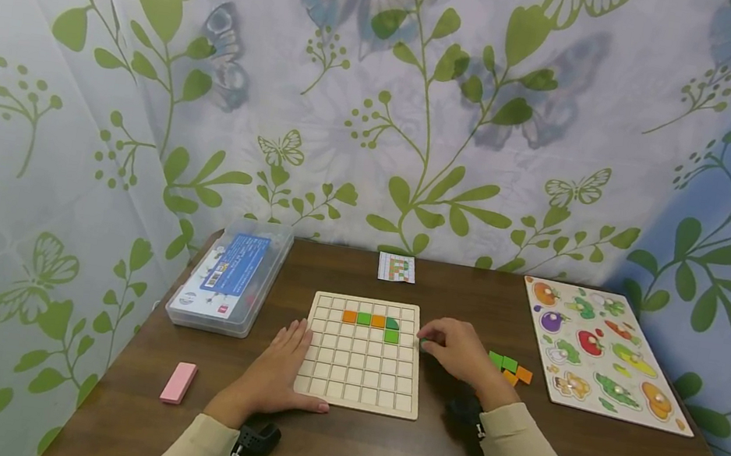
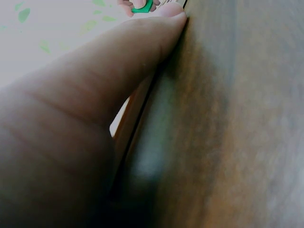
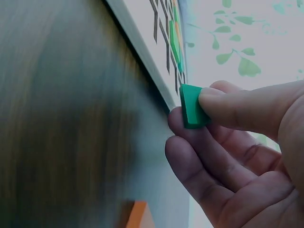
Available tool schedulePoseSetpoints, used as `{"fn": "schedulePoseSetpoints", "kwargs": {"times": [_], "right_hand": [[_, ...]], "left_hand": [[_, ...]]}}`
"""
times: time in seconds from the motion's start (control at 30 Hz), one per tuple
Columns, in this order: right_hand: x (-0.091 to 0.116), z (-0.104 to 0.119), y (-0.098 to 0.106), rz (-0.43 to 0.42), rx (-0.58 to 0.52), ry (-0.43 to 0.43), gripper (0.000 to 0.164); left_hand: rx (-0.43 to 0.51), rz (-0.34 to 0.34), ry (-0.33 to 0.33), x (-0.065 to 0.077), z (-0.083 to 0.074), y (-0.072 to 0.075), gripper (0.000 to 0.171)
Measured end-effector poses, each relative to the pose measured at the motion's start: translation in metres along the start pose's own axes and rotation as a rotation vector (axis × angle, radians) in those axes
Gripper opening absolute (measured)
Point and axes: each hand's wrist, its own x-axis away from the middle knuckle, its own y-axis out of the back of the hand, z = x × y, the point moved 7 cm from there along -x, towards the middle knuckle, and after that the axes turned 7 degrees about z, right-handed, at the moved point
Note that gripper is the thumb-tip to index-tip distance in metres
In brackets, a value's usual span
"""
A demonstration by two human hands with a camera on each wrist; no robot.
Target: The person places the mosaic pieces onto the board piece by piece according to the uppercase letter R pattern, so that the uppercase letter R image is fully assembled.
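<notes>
Pinching tile [image 3: 191, 108] — right hand [image 1: 462, 350], board [image 1: 354, 375] holding five tiles [image 1: 364, 318]

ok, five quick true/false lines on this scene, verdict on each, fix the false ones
1. The right hand pinches a green piece. True.
2. The left hand grips the pink block. False: it is at the left side of the grid board; the block lies apart from it.
3. Five coloured pieces sit on the grid board. True.
4. The printed card lies on the grid board. False: it lies beyond the board's far edge, near the curtain.
5. Loose green and orange squares lie between the grid board and the vegetable puzzle. True.
</notes>
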Motion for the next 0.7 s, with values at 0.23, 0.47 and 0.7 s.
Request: {"fn": "schedulePoseSetpoints", "kwargs": {"times": [0.23,0.47,0.7], "right_hand": [[-0.004,0.003,-0.009,-0.006,-0.069,-0.048,0.007],[-0.009,0.011,-0.018,-0.018,-0.181,-0.076,0.005],[-0.013,0.017,-0.026,-0.014,-0.226,-0.120,0.009]], "left_hand": [[-0.005,0.002,0.000,0.000,0.000,0.000,0.144],[-0.004,0.008,0.003,0.001,-0.001,0.002,0.143],[-0.010,0.004,0.000,0.001,-0.002,0.002,0.143]]}}
